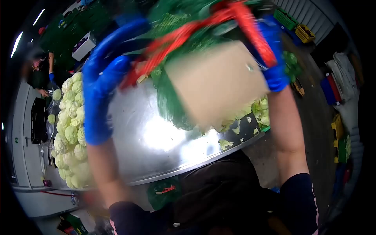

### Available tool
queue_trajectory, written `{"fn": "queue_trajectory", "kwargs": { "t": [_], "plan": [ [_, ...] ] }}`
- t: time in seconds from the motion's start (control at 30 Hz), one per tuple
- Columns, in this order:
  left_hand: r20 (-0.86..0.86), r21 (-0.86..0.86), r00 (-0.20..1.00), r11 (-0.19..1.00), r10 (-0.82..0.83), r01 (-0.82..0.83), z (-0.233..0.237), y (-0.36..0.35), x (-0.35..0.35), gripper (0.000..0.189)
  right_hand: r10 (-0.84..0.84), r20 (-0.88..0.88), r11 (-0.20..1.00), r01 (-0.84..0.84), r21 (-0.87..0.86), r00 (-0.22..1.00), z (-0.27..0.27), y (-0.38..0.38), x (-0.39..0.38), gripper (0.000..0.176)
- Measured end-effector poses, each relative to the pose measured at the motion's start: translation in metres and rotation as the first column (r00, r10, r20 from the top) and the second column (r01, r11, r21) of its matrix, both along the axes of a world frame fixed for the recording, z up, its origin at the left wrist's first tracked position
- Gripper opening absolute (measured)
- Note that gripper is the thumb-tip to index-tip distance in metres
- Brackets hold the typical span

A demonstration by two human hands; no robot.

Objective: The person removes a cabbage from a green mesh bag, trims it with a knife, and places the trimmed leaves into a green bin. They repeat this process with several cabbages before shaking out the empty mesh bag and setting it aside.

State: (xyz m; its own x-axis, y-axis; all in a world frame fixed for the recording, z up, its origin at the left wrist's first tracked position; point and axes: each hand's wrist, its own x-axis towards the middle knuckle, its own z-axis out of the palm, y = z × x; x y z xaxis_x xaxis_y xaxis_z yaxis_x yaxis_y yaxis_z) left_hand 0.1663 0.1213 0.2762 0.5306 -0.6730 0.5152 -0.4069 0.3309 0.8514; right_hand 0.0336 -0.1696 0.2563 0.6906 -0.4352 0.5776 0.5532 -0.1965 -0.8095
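Both my hands wear blue gloves and are raised over a steel table (pixel 137 156). My left hand (pixel 105 78) has its fingers curled at one end of a red strap (pixel 172 41), blurred by motion. My right hand (pixel 274 58) is closed on the strap's other side. Between them is a green mesh bag (pixel 170 102), with a blank tan card (pixel 219 82) in front of it. The card hides much of the bag; what the bag holds is hard to make out.
Pale cabbage heads (pixel 70 133) are heaped along the table's left side. Leaf scraps (pixel 225 144) lie near the right edge. A person (pixel 41 70) stands at the far left. Green (pixel 285 19) and yellow (pixel 304 34) crates are at the upper right.
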Motion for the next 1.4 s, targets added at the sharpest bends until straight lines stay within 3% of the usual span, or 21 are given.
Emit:
{"fn": "queue_trajectory", "kwargs": {
  "t": [0.03, 0.2, 0.3, 0.37, 0.43, 0.5, 0.53, 0.63, 0.67, 0.7, 0.8, 0.87, 0.9, 0.97, 1.03, 1.1, 1.2, 1.27, 1.3, 1.37, 1.4],
  "plan": [
    [0.185, -0.014, 0.967, 0.985, 0.173, -0.174, 0.004, 0.0, -0.008, 0.044, -0.039, 0.048, 0.997, 0.035, 0.075, 0.998, 0.0, -0.026, -0.016, 0.052],
    [0.039, 0.343, 0.928, 0.868, 0.37, -0.36, -0.067, 0.017, 0.091, 0.039, -0.097, 0.163, 0.971, 0.057, 0.233, 0.982, -0.004, -0.099, -0.093, 0.051],
    [0.077, 0.516, 0.905, 0.76, 0.419, -0.396, -0.18, 0.017, 0.157, 0.057, 0.191, 0.258, 0.972, -0.22, 0.088, 0.947, 0.002, -0.122, -0.141, 0.053],
    [0.37, 0.623, 0.83, 0.552, 0.416, -0.554, -0.241, 0.005, 0.16, 0.086, 0.372, 0.292, 0.923, -0.385, -0.013, 0.881, -0.001, -0.128, -0.169, 0.054],
    [0.34, 0.629, 0.837, 0.558, 0.428, -0.541, -0.285, -0.019, 0.154, 0.105, 0.165, 0.288, 0.93, -0.246, 0.272, 0.943, -0.01, -0.14, -0.19, 0.045],
    [0.553, 0.516, 0.754, 0.565, 0.355, -0.644, -0.304, -0.051, 0.138, 0.111, -0.039, 0.205, 0.905, -0.052, 0.422, 0.978, -0.03, -0.188, -0.221, 0.043],
    [0.575, 0.417, 0.723, 0.624, 0.382, -0.661, -0.313, -0.069, 0.131, 0.079, -0.169, 0.146, 0.878, 0.081, 0.471, 0.975, -0.035, -0.196, -0.231, 0.042],
    [0.637, 0.423, 0.702, 0.617, 0.319, -0.663, -0.361, -0.098, 0.161, 0.036, -0.319, 0.08, 0.842, 0.244, 0.482, 0.944, -0.034, -0.206, -0.252, 0.043],
    [0.541, 0.419, 0.715, 0.595, 0.443, -0.686, -0.314, -0.112, 0.136, 0.014, -0.537, -0.018, 0.708, 0.462, 0.534, 0.844, -0.025, -0.192, -0.249, 0.045],
    [0.566, 0.27, 0.659, 0.644, 0.495, -0.716, -0.327, -0.113, 0.17, 0.015, -0.448, 0.015, 0.779, 0.382, 0.497, 0.894, -0.03, -0.209, -0.267, 0.046],
    [0.619, 0.184, 0.553, 0.582, 0.557, -0.792, -0.216, -0.116, 0.195, 0.022, -0.076, 0.136, 0.905, 0.011, 0.425, 0.988, -0.036, -0.249, -0.316, 0.052],
    [0.562, 0.041, 0.513, 0.598, 0.648, -0.8, -0.113, -0.119, 0.165, 0.023, -0.399, 0.076, 0.819, 0.318, 0.477, 0.914, -0.019, -0.25, -0.308, 0.052],
    [0.474, -0.124, 0.618, 0.742, 0.627, -0.659, -0.095, -0.106, 0.203, 0.024, -0.473, 0.068, 0.794, 0.391, 0.466, 0.879, -0.014, -0.255, -0.306, 0.051],
    [0.287, -0.273, 0.761, 0.811, 0.582, -0.517, -0.031, -0.097, 0.183, 0.023, -0.557, 0.066, 0.759, 0.476, 0.444, 0.828, -0.008, -0.267, -0.301, 0.051],
    [0.286, -0.224, 0.726, 0.781, 0.625, -0.584, 0.007, -0.084, 0.173, 0.024, -0.602, 0.058, 0.736, 0.525, 0.428, 0.797, -0.008, -0.283, -0.297, 0.051],
    [0.391, -0.309, 0.676, 0.781, 0.624, -0.542, 0.025, -0.083, 0.178, 0.024, -0.633, 0.046, 0.713, 0.56, 0.421, 0.773, -0.009, -0.296, -0.297, 0.05],
    [0.42, -0.131, 0.725, 0.827, 0.546, -0.547, 0.018, -0.09, 0.194, 0.024, -0.665, 0.032, 0.693, 0.601, 0.399, 0.746, -0.023, -0.33, -0.301, 0.05],
    [0.938, 0.118, 0.278, 0.562, 0.208, -0.819, -0.003, -0.111, 0.176, 0.025, -0.685, 0.031, 0.685, 0.629, 0.369, 0.728, -0.038, -0.356, -0.306, 0.05],
    [0.936, 0.223, 0.326, 0.487, 0.136, -0.844, -0.003, -0.116, 0.166, 0.024, -0.688, 0.033, 0.682, 0.631, 0.37, 0.725, -0.046, -0.362, -0.306, 0.049],
    [0.457, -0.008, 0.732, 0.825, 0.505, -0.565, -0.009, -0.093, 0.208, 0.023, -0.692, 0.003, 0.624, 0.596, 0.506, 0.722, -0.012, -0.292, -0.271, 0.047],
    [0.32, -0.042, 0.684, 0.731, 0.656, -0.681, -0.001, -0.092, 0.187, 0.024, -0.694, -0.011, 0.607, 0.594, 0.527, 0.719, -0.012, -0.285, -0.267, 0.046]
  ]
}}
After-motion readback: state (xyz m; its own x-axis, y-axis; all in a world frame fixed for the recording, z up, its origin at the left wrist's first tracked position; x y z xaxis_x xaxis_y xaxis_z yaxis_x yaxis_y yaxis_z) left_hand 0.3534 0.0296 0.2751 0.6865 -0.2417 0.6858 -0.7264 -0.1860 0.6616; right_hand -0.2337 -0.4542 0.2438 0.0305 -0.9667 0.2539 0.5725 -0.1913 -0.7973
